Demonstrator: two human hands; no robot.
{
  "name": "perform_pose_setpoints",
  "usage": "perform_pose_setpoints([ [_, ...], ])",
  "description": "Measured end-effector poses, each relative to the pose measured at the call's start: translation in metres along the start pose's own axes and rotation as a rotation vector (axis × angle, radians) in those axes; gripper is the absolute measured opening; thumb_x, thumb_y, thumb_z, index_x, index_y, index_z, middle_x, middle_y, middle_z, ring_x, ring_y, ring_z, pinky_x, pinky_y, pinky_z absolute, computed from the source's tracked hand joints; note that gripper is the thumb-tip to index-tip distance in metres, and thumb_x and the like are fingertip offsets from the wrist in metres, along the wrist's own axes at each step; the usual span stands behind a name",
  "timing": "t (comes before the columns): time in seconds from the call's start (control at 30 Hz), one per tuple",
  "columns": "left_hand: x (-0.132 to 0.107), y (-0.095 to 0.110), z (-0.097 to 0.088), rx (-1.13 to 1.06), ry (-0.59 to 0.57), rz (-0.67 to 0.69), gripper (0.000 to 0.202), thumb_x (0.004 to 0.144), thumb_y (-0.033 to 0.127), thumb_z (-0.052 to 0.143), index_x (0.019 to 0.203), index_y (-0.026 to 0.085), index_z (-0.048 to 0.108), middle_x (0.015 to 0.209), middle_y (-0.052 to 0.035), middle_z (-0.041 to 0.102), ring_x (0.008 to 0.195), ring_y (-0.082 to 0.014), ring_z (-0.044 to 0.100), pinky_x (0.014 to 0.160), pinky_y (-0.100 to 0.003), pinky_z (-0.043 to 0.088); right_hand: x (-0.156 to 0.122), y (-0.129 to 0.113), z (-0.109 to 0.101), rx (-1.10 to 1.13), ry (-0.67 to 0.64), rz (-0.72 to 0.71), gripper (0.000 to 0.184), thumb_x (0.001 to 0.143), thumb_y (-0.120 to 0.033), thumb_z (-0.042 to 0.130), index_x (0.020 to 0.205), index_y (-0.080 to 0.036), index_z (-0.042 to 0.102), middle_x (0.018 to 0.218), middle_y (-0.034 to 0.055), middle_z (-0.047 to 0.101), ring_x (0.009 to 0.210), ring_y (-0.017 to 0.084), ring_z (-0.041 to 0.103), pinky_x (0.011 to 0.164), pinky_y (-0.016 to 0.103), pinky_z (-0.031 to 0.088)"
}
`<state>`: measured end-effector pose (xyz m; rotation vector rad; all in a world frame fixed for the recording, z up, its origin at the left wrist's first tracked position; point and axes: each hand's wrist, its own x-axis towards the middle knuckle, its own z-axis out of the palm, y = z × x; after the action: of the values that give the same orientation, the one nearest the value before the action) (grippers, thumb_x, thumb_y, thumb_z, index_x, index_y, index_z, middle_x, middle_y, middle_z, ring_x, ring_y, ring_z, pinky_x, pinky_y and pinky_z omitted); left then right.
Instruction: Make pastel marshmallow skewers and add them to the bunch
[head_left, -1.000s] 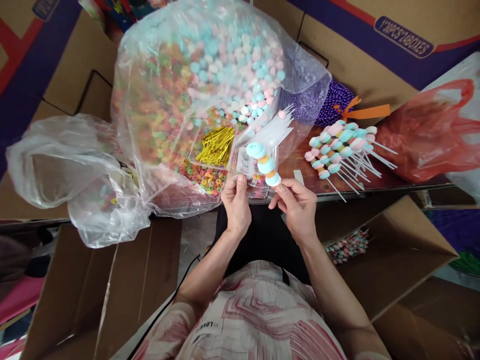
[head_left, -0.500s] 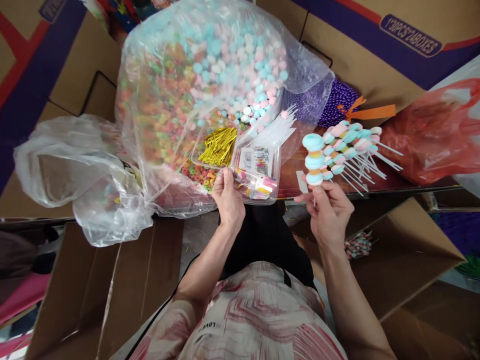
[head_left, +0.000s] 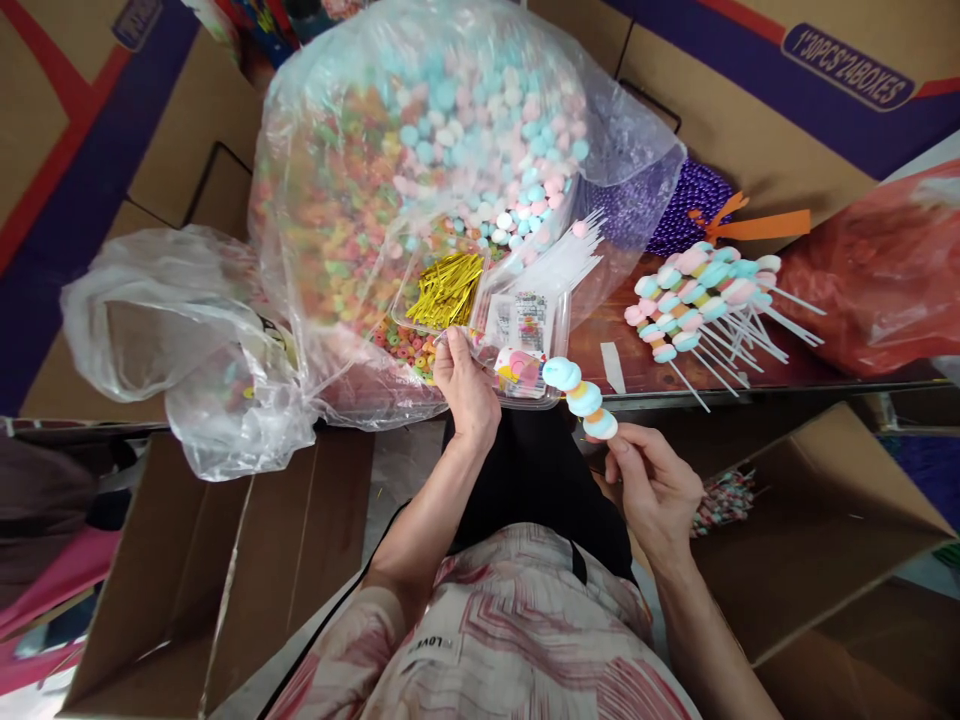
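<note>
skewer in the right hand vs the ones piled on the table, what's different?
The candy skewer in the right hand is single and held up off the table, tilted; the skewer pile lies flat on the table, many overlapping. The held one's stick is hidden in the fingers; the pile's white sticks fan out bare to the right. Both carry stacked pastel blue and pink candies.

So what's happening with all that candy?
A person is putting candy on sticks. Their right hand holds a candy skewer with blue, orange and pink pieces. Their left hand rests on a clear tray holding gold twist ties. A pile of finished skewers lies on the table to the right, and a big bag of candies sits behind the tray.
</note>
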<state>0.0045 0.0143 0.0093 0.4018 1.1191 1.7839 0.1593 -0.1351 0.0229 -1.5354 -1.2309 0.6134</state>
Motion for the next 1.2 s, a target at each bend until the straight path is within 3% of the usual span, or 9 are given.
perform_pose_setpoints([
  [0.27, -0.001, -0.002, -0.001, 0.002, -0.022, 0.079, 0.053, 0.079, 0.063, 0.080, 0.072, 0.020, 0.051, 0.072, 0.0061, 0.052, 0.067, -0.0076, 0.050, 0.069, -0.021, 0.048, 0.004, -0.001, 0.003, -0.126, -0.032, -0.192, 0.016, 0.099, -0.016, 0.060, 0.102, -0.023, 0.074, 0.075, -0.0021, 0.069, 0.052, 0.009, 0.056, 0.054, 0.024, 0.048],
  [0.4, 0.001, -0.002, -0.004, 0.015, -0.035, 0.101, 0.055, 0.080, 0.066, 0.077, 0.072, 0.020, 0.048, 0.072, 0.0061, 0.048, 0.067, -0.0075, 0.048, 0.067, -0.021, 0.046, 0.008, 0.001, -0.001, -0.244, -0.063, -0.300, 0.016, 0.098, -0.011, 0.061, 0.101, -0.021, 0.072, 0.085, 0.0021, 0.076, 0.068, 0.013, 0.070, 0.067, 0.024, 0.056],
  [0.53, 0.003, -0.006, -0.009, 0.092, -0.052, 0.193, 0.054, 0.083, 0.069, 0.072, 0.075, 0.020, 0.048, 0.074, 0.0057, 0.045, 0.068, -0.0075, 0.046, 0.067, -0.021, 0.046, 0.012, 0.000, -0.004, -0.337, -0.082, -0.386, 0.016, 0.096, -0.008, 0.063, 0.100, -0.020, 0.071, 0.088, 0.0039, 0.077, 0.077, 0.015, 0.074, 0.077, 0.025, 0.058],
  [0.7, 0.008, -0.014, -0.017, 0.249, -0.051, 0.290, 0.051, 0.091, 0.068, 0.063, 0.080, 0.019, 0.052, 0.080, 0.0028, 0.051, 0.080, -0.0102, 0.056, 0.079, -0.024, 0.051, 0.015, -0.004, -0.005, -0.267, -0.098, -0.315, 0.013, 0.097, -0.010, 0.064, 0.097, -0.020, 0.071, 0.087, 0.0020, 0.076, 0.075, 0.013, 0.072, 0.075, 0.022, 0.057],
  [0.83, 0.012, -0.017, -0.019, 0.276, -0.076, 0.315, 0.051, 0.094, 0.067, 0.060, 0.080, 0.019, 0.053, 0.079, 0.0029, 0.050, 0.077, -0.0098, 0.054, 0.076, -0.024, 0.049, 0.018, -0.006, -0.007, -0.195, -0.184, -0.182, 0.013, 0.099, -0.015, 0.062, 0.093, -0.021, 0.072, 0.076, -0.0025, 0.072, 0.064, 0.010, 0.067, 0.063, 0.020, 0.052],
  [1.0, 0.015, -0.012, -0.017, 0.277, -0.036, 0.342, 0.054, 0.092, 0.069, 0.061, 0.076, 0.021, 0.043, 0.076, 0.0048, 0.040, 0.071, -0.0089, 0.045, 0.069, -0.023, 0.044, 0.019, -0.005, -0.007, -0.229, -0.134, -0.215, 0.012, 0.098, -0.015, 0.063, 0.094, -0.021, 0.072, 0.075, -0.0028, 0.073, 0.065, 0.010, 0.068, 0.067, 0.019, 0.054],
  [1.2, 0.013, -0.012, -0.014, 0.234, -0.026, 0.276, 0.058, 0.086, 0.075, 0.064, 0.077, 0.021, 0.043, 0.076, 0.0053, 0.038, 0.069, -0.0085, 0.042, 0.067, -0.023, 0.044, 0.014, -0.004, -0.003, -0.288, -0.113, -0.270, 0.011, 0.097, -0.011, 0.064, 0.096, -0.019, 0.071, 0.077, -0.0003, 0.074, 0.065, 0.011, 0.071, 0.068, 0.020, 0.056],
])
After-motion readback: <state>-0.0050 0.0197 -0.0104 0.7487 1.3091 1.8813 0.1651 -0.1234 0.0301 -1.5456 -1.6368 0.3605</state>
